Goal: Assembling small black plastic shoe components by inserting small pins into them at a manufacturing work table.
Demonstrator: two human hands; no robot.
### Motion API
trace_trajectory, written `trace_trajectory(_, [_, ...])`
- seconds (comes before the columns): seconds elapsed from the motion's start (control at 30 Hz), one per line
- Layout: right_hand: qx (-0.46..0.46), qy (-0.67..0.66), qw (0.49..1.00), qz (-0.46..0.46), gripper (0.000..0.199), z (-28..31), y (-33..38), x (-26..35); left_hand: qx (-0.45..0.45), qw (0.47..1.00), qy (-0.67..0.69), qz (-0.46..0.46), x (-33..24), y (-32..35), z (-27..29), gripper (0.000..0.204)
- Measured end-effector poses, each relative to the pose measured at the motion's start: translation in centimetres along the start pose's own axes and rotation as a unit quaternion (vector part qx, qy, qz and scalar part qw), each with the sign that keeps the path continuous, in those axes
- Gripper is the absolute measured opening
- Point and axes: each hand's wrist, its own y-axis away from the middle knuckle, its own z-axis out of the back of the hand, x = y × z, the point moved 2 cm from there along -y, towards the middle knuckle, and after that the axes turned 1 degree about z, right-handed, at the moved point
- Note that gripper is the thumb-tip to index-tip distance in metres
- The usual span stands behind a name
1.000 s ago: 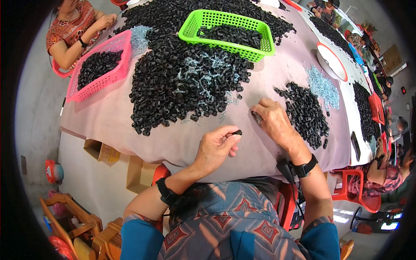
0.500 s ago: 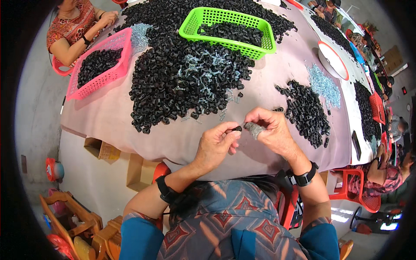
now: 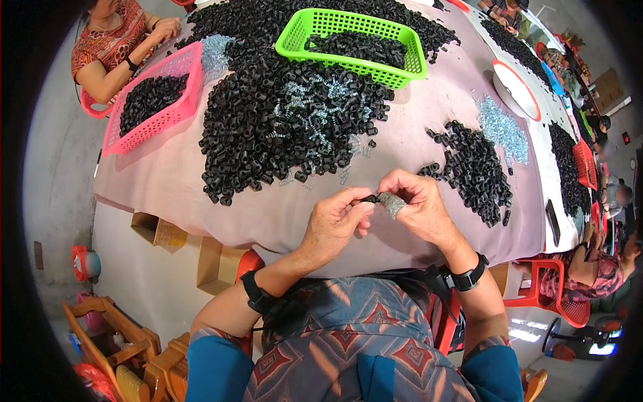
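Both hands meet in front of the body. The left hand (image 3: 333,224) and right hand (image 3: 418,208) touch at the pinched fingertips.

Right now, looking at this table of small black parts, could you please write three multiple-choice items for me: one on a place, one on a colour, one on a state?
1. Where is the green basket?
A. at the far side of the table, behind the big pile of black parts
B. on the floor
C. on the person's lap

2. What colour is the basket at the table's left edge?
A. blue
B. pink
C. white

3. How are the person's hands?
A. flat on the cloth
B. far apart
C. brought together, pinching a small black part

Answers:
1 A, it stands beyond the pile.
2 B, the pink basket holds black parts.
3 C, the left hand and right hand meet at the part, above the table edge.
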Motion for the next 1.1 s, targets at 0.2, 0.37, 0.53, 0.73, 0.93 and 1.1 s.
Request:
trace_trajectory(0.2, [0.022, 0.107, 0.993, 0.036, 0.008, 0.1, 0.0, 1.6, 0.014, 1.000, -0.014, -0.008, 0.0, 0.0, -0.1, 0.021])
trace_trajectory(0.37, [0.061, 0.065, 0.996, 0.013, 0.011, 0.7, 0.1, 1.5, 0.025, 0.999, -0.020, 0.008, 0.0, 0.1, -0.2, 0.018])
trace_trajectory(0.53, [0.075, 0.086, 0.992, 0.051, 0.014, 0.6, -0.1, 1.7, 0.028, 0.998, -0.054, 0.001, -0.7, 0.1, -0.1, 0.017])
trace_trajectory(0.73, [0.163, 0.194, 0.966, 0.059, 0.019, 1.3, 0.0, 1.6, 0.054, 0.994, -0.093, -0.009, -1.4, 0.2, -0.2, 0.015])
trace_trajectory(0.93, [0.189, 0.219, 0.954, 0.073, 0.023, 1.1, 1.2, 1.9, 0.122, 0.988, -0.068, 0.064, -1.7, 0.4, -0.3, 0.016])
trace_trajectory(1.1, [0.185, 0.211, 0.957, 0.065, 0.024, 1.0, 1.8, 1.5, 0.111, 0.988, -0.108, 0.023, -1.2, 0.6, -0.7, 0.015])
